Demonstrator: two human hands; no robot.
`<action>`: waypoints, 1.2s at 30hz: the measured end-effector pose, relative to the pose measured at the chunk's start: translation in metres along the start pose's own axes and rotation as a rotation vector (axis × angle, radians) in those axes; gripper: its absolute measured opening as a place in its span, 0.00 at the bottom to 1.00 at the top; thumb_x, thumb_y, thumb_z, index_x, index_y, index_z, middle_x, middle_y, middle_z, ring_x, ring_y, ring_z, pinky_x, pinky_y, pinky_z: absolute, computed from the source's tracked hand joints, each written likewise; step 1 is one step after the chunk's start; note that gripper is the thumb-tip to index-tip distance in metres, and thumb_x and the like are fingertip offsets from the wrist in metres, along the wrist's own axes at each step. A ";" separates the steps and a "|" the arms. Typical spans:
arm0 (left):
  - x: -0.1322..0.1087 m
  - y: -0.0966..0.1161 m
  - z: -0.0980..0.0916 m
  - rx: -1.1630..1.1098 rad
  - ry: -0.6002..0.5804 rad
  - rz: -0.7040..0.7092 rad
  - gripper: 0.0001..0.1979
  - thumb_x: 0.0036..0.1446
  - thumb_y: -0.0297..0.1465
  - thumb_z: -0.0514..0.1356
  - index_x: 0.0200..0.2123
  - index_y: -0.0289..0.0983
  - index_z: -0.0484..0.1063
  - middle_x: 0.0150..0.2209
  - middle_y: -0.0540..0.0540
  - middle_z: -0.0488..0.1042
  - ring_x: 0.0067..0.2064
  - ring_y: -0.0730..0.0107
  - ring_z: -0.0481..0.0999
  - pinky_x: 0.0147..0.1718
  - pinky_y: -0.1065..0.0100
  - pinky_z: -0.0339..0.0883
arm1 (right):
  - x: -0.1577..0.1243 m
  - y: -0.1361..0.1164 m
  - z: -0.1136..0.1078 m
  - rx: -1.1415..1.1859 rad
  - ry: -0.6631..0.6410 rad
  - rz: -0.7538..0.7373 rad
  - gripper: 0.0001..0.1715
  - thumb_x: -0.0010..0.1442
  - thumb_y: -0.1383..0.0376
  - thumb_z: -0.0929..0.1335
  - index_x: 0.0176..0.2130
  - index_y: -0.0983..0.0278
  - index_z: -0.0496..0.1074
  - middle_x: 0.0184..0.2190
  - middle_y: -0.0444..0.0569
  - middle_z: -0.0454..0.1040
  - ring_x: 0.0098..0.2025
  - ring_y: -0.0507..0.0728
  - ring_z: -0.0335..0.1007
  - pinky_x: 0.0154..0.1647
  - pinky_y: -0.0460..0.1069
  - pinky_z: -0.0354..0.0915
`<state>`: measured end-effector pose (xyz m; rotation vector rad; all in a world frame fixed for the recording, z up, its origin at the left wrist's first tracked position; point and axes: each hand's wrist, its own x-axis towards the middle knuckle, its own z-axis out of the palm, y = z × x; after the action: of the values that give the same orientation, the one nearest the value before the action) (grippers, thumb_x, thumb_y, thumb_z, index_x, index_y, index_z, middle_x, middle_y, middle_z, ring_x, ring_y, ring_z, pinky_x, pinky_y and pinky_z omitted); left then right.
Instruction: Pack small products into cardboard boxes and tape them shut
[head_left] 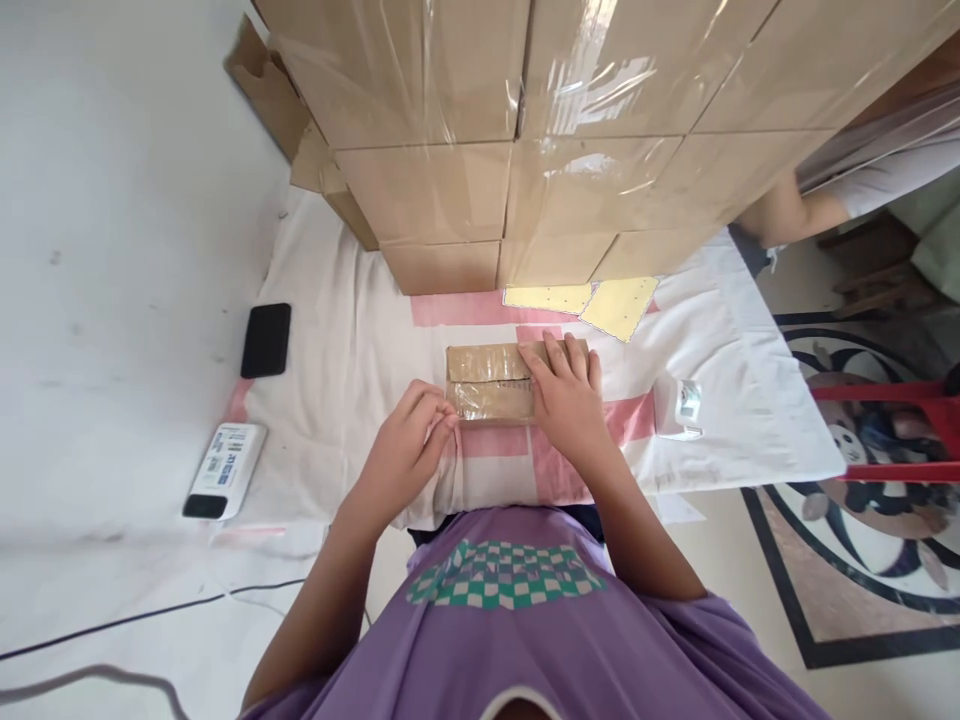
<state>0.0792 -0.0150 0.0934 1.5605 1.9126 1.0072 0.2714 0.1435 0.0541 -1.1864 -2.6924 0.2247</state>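
A small cardboard box with shiny clear tape on its top lies flat on the cloth-covered table, a seam running along its length. My right hand rests on the right end of the box, fingers stretched out and slightly spread towards its far edge. At the box's near left corner, my left hand has thumb and forefinger pinched together. What sits between those fingertips is too small to make out; it may be the edge of the tape.
Stacked taped cartons form a wall behind the box. Yellow paper pieces lie before them. A white tape dispenser-like object stands right; a black phone-like slab and white device lie left. Another person's arm shows at right.
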 end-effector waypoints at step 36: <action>0.089 -0.003 -0.005 0.571 -0.147 -0.236 0.34 0.52 0.48 0.71 0.59 0.43 0.71 0.49 0.39 0.75 0.55 0.40 0.71 0.52 0.51 0.67 | -0.007 0.010 -0.016 0.089 -0.034 -0.048 0.29 0.71 0.66 0.61 0.68 0.59 0.66 0.72 0.60 0.60 0.73 0.76 0.48 0.66 0.74 0.54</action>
<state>0.0522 0.0699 0.1021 1.5807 2.3303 0.2426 0.2866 0.1460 0.0667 -1.1008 -2.7053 0.3565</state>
